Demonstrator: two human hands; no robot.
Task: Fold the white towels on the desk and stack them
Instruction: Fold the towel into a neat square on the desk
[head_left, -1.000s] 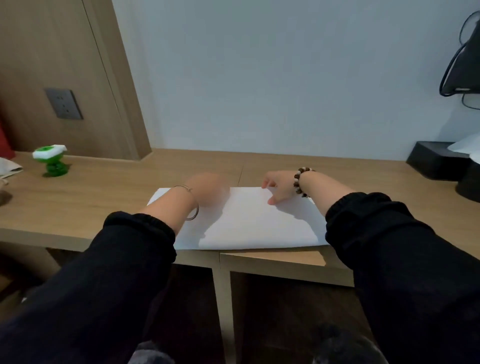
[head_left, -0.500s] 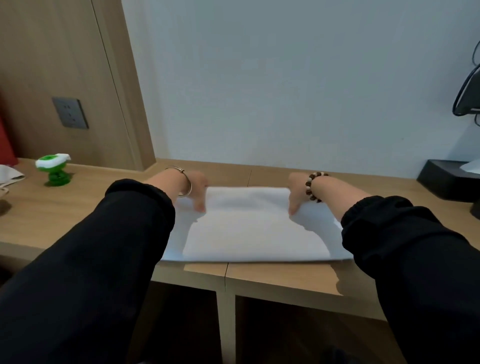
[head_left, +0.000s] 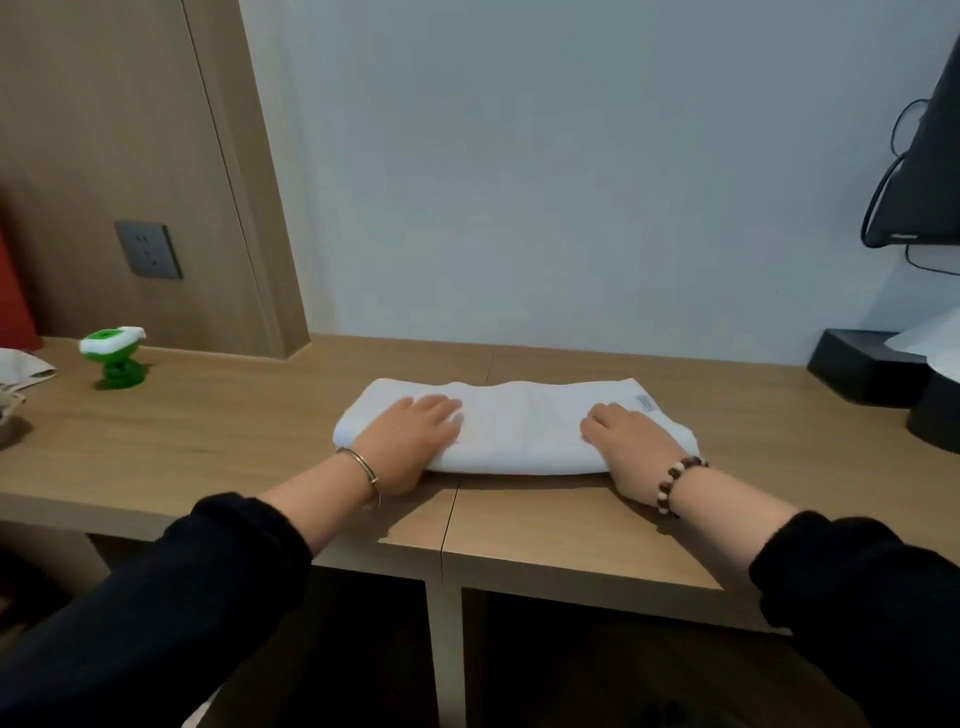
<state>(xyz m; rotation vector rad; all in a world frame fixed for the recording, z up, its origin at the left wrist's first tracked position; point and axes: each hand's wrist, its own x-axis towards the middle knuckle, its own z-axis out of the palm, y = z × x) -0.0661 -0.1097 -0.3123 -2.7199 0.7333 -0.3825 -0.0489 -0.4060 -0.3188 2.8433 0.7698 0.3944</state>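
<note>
A white towel (head_left: 519, 426) lies folded into a long narrow band on the wooden desk (head_left: 234, 431), near the middle. My left hand (head_left: 410, 439) rests flat on its left end, fingers straight and pointing right. My right hand (head_left: 631, 444) presses down on the right end, fingers extended onto the cloth. A small label shows at the towel's far right corner. No other white towel is clearly in view.
A green and white toy (head_left: 114, 358) stands at the desk's left. Pale cloth (head_left: 21, 366) lies at the far left edge. A black box (head_left: 862, 364) with paper sits at the right, under a dark monitor (head_left: 924, 171). Open compartments lie below the desk.
The towel was spread wide a second ago; both hands lifted its far edge and brought it over. Now it is a narrower folded band and both hands lie flat on it.
</note>
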